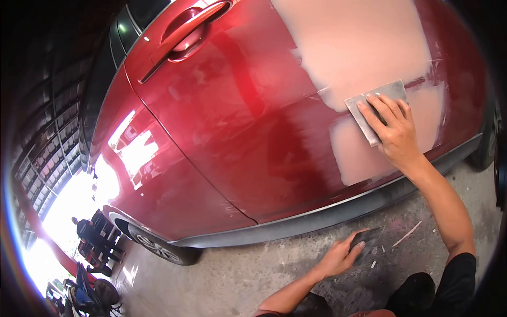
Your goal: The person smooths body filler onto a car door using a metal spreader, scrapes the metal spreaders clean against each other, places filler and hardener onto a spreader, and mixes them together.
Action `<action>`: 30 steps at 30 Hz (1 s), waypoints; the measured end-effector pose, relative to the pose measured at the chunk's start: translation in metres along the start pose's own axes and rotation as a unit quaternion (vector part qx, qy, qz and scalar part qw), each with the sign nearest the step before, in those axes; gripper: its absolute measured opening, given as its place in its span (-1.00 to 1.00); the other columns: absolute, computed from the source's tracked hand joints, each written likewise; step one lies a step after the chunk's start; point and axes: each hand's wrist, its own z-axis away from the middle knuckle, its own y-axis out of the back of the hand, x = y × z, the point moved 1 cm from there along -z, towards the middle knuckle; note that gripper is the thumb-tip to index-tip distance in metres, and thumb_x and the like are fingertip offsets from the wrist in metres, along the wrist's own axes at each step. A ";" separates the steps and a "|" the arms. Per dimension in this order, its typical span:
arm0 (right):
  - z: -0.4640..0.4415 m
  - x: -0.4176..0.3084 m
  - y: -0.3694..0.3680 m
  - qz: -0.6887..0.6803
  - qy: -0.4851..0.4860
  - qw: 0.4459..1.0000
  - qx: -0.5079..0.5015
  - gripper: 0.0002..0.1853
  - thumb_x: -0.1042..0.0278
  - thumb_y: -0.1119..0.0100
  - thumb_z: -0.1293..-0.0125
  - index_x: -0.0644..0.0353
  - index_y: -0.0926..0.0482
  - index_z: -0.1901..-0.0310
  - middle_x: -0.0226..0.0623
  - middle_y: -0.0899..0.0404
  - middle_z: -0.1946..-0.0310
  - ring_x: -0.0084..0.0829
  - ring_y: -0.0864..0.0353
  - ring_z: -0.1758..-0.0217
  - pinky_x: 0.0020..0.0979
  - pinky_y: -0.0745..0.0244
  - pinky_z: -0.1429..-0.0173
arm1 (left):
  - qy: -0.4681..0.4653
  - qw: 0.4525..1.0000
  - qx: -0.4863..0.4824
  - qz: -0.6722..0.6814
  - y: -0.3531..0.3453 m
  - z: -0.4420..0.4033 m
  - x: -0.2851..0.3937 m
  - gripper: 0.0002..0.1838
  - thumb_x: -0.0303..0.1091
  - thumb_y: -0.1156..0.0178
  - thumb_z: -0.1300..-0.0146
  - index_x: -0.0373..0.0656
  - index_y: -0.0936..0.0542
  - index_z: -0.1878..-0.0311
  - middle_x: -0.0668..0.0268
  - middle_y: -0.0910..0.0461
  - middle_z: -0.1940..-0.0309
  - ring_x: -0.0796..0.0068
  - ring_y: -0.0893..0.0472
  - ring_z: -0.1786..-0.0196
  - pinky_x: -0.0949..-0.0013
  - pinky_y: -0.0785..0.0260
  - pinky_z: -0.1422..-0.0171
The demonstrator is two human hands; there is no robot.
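Note:
My right hand (393, 124) is closed on a flat grey metal putty spreader (392, 90), its fingers pressed over the blade. The spreader lies against the red car door (253, 142), across the strip between two patches of pale pink filler (364, 42). The larger patch is above, the smaller one below. Lower down, away from the door, my left hand (340, 256) grips a thin dark flat plate (372, 238), its thumb on top. Whether any filler lies on that plate, I cannot tell.
A door handle (185, 37) juts out at upper left, and a grey sill (306, 222) runs below the door. On the concrete floor (222, 274) lie a thin stick (406, 234) and small scraps. A person (92, 235) stands far left near a parked motorbike (87, 290).

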 end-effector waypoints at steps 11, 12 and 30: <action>-0.033 -0.013 0.007 -0.032 -0.172 0.985 -0.008 -0.43 0.58 -0.10 0.03 0.12 -0.48 -0.13 -0.22 -0.45 -0.04 -0.25 -0.42 -0.13 -0.21 -0.24 -0.14 | 0.003 1.000 -0.010 -0.006 -0.003 -0.004 0.002 -0.55 -0.16 0.04 -0.44 -0.04 -0.28 -0.34 0.13 -0.59 0.42 0.33 -0.58 0.38 0.29 -0.41 0.19; -0.029 -0.021 0.006 -0.032 -0.173 0.984 -0.008 -0.43 0.58 -0.10 0.03 0.12 -0.48 -0.13 -0.22 -0.45 -0.04 -0.25 -0.42 -0.13 -0.21 -0.24 -0.14 | 0.004 1.000 -0.014 0.011 -0.003 -0.004 0.003 -0.55 -0.17 0.04 -0.44 -0.04 -0.29 -0.34 0.13 -0.60 0.40 0.33 -0.58 0.36 0.28 -0.41 0.18; -0.029 -0.032 -0.016 0.014 0.015 0.999 0.044 -0.57 0.36 -0.07 -0.13 0.09 -0.55 -0.09 -0.31 -0.50 -0.06 -0.35 -0.44 -0.13 -0.21 -0.22 -0.14 | -0.028 0.999 0.017 0.012 0.003 0.004 0.003 -0.55 -0.17 0.04 -0.44 -0.05 -0.29 -0.33 0.20 -0.48 0.56 0.43 -0.48 0.50 0.31 -0.35 0.31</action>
